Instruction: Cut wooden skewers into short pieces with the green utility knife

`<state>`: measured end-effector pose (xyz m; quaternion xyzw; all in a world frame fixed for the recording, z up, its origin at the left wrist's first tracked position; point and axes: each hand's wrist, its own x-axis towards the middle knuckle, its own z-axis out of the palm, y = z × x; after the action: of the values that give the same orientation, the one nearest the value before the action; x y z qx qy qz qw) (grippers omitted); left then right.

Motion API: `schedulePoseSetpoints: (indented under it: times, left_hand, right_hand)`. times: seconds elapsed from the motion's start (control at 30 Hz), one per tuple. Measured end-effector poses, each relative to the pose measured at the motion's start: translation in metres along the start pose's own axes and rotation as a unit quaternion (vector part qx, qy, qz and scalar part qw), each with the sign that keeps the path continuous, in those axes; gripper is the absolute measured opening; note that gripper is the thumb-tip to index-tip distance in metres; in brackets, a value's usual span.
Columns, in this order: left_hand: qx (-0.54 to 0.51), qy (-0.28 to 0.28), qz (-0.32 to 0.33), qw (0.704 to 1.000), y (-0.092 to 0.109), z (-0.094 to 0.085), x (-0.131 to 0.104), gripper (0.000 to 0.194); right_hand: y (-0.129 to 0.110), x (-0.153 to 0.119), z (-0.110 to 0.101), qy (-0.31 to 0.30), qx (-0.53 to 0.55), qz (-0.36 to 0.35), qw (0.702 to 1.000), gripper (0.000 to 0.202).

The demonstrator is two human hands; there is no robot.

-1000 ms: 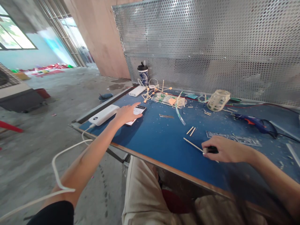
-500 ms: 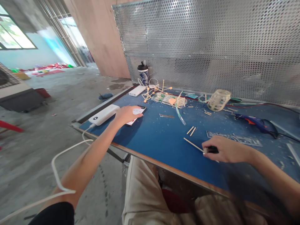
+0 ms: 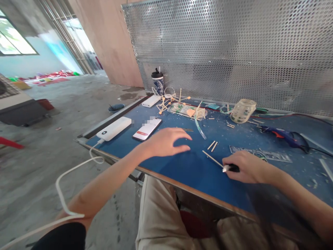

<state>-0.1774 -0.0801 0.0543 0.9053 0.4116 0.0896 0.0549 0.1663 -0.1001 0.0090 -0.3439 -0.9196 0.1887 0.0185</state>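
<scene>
The right hand [image 3: 247, 166] is curled round a small black-handled tool with a shiny metal end [image 3: 232, 168], its tip at a thin, pale wooden stick [image 3: 212, 158] that slants across the blue tabletop [image 3: 179, 168]. The left hand [image 3: 166, 142] holds nothing — thumb and fingers spread — over the blue surface between the black-edged smartphone with a lit white screen [image 3: 147, 130] and that stick. Two short, pale wooden pieces [image 3: 213, 146] lie just beyond the stick. The step in hand looks like preparing to cut or mark it; the next move probably calls for the left fingers to steady its free end — well clear of the tool's tip.
</scene>
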Motion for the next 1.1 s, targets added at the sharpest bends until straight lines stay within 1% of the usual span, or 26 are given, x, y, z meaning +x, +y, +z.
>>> schedulePoseSetpoints:
  times: [0.03,0.07,0.1,0.13,0.17,0.2,0.23,0.33,0.43,0.5,0.57,0.63,0.7,0.77,0.83,0.9,0.97,1.03,1.1]
  left_hand:
    - [-0.003,-0.002,0.071,0.997,0.014,0.003,0.009,0.045]
    - [0.009,-0.012,0.126,0.992,0.025,0.005,0.02,0.043]
    - [0.007,-0.029,0.168,0.985,0.034,0.007,0.033,0.042]
    - [-0.016,-0.055,0.197,0.979,0.039,0.009,0.046,0.044]
    - [-0.058,-0.094,0.213,0.971,0.042,0.011,0.059,0.048]
    - [-0.116,-0.156,0.215,0.957,0.043,0.012,0.071,0.048]
    - [-0.177,-0.234,0.206,0.934,0.042,0.014,0.082,0.046]
    - [-0.229,-0.32,0.214,0.894,0.041,0.02,0.105,0.036]
    - [-0.258,-0.377,0.221,0.862,0.042,0.028,0.111,0.022]
    - [-0.273,-0.389,0.218,0.852,0.043,0.032,0.107,0.02]
    - [-0.29,-0.401,0.216,0.842,0.042,0.036,0.101,0.024]
    - [-0.327,-0.422,0.219,0.817,0.04,0.038,0.095,0.032]
    - [-0.381,-0.427,0.227,0.788,0.037,0.041,0.089,0.037]
    - [-0.425,-0.402,0.239,0.775,0.035,0.045,0.084,0.036]
    - [-0.471,-0.366,0.248,0.763,0.033,0.051,0.08,0.034]
    - [-0.51,-0.332,0.235,0.758,0.031,0.057,0.077,0.033]
    - [-0.524,-0.327,0.221,0.755,0.03,0.061,0.075,0.033]
    - [-0.527,-0.334,0.232,0.746,0.029,0.065,0.073,0.032]
    - [-0.525,-0.332,0.252,0.742,0.026,0.067,0.072,0.032]
  right_hand:
    - [-0.001,0.001,0.003,0.007,-0.006,-0.005,1.0,0.011]
    - [-0.002,0.003,0.006,0.013,-0.009,-0.011,1.0,0.01]
    - [-0.003,0.004,0.009,0.019,-0.012,-0.017,1.0,0.009]
    - [-0.003,0.005,0.011,0.025,-0.014,-0.023,0.999,0.009]
    - [-0.003,0.006,0.013,0.031,-0.016,-0.03,0.999,0.009]
    - [-0.002,0.006,0.014,0.036,-0.019,-0.035,0.999,0.009]
    - [-0.001,0.007,0.015,0.04,-0.023,-0.04,0.998,0.009]
    - [0.001,0.007,0.016,0.051,-0.036,-0.051,0.997,0.01]
    - [0.002,0.007,0.017,0.054,-0.042,-0.055,0.996,0.01]
    - [0.003,0.005,0.016,0.063,-0.045,-0.062,0.995,0.009]
    - [0.005,0.0,0.014,0.089,-0.053,-0.078,0.992,0.007]
    - [0.009,-0.006,0.011,0.139,-0.06,-0.098,0.984,0.006]
    - [0.013,-0.014,0.008,0.217,-0.048,-0.103,0.969,0.005]
    - [0.017,-0.022,0.003,0.301,-0.006,-0.071,0.951,0.006]
    - [0.021,-0.028,-0.002,0.362,0.061,-0.001,0.93,0.01]
    - [0.025,-0.031,-0.007,0.415,0.134,0.064,0.898,0.014]
    - [0.029,-0.031,-0.01,0.451,0.202,0.089,0.865,0.017]
    - [0.034,-0.028,-0.011,0.473,0.263,0.088,0.836,0.017]
    - [0.041,-0.025,-0.011,0.464,0.323,0.083,0.821,0.018]
